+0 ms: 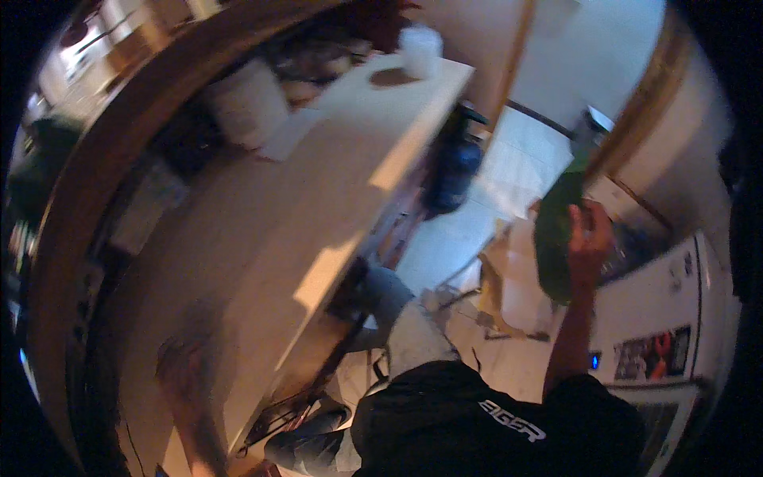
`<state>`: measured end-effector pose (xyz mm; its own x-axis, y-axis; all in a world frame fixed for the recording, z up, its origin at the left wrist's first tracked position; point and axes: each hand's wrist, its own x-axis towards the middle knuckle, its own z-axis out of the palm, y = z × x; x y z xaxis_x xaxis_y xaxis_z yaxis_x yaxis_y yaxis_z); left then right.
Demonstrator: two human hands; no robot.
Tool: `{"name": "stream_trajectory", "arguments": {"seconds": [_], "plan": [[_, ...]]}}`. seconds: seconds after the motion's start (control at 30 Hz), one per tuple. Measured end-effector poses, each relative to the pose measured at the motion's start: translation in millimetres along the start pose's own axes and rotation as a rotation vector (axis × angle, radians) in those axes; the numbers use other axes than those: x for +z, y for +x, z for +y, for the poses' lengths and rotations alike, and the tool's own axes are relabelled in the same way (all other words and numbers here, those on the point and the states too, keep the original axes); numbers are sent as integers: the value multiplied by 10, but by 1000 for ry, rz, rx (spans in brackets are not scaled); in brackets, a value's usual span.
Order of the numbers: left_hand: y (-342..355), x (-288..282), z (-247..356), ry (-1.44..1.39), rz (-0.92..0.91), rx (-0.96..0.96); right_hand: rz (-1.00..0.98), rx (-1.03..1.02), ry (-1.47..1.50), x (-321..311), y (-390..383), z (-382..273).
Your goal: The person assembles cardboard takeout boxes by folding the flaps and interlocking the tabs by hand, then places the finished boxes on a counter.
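Observation:
My right hand (588,230) is closed on a dark green object (556,262) with a rounded body and a narrower top, held upright above the floor at the right; I cannot make out what it is. My left hand (181,362) is low at the left on the long pale wooden counter (262,230); its fingers are smeared by motion. A white container (420,54) stands at the counter's far end, with a pale bucket-like container (246,102) and a white sheet (288,135) along its back.
A blue gas cylinder (453,175) stands beside the counter's far right end, near a doorway with tiled floor (524,147). A chair-like piece (520,278) sits below the green object. A white appliance (648,306) is close at my right. A dark wooden beam (95,167) curves along the left.

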<state>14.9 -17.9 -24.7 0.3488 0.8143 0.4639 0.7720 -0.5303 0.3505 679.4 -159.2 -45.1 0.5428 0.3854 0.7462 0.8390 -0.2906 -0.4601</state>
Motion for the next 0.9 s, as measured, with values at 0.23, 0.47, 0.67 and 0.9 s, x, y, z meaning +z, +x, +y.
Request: {"name": "stream_trajectory", "arguments": {"seconds": [0.23, 0.47, 0.67, 0.9], "plan": [[78, -208, 213, 171, 349, 1, -349, -766, 723, 293, 38, -1861], [123, -754, -22, 179, 909, 282, -820, -1318, 899, 528, -586, -3076], [-57, -821, -70, 241, 505, 185, -911, -1404, 908, 686, -888, -3248], [107, -321, 337, 197, -397, -128, -1147, -1338, 603, 778, -1127, -3196]]}}
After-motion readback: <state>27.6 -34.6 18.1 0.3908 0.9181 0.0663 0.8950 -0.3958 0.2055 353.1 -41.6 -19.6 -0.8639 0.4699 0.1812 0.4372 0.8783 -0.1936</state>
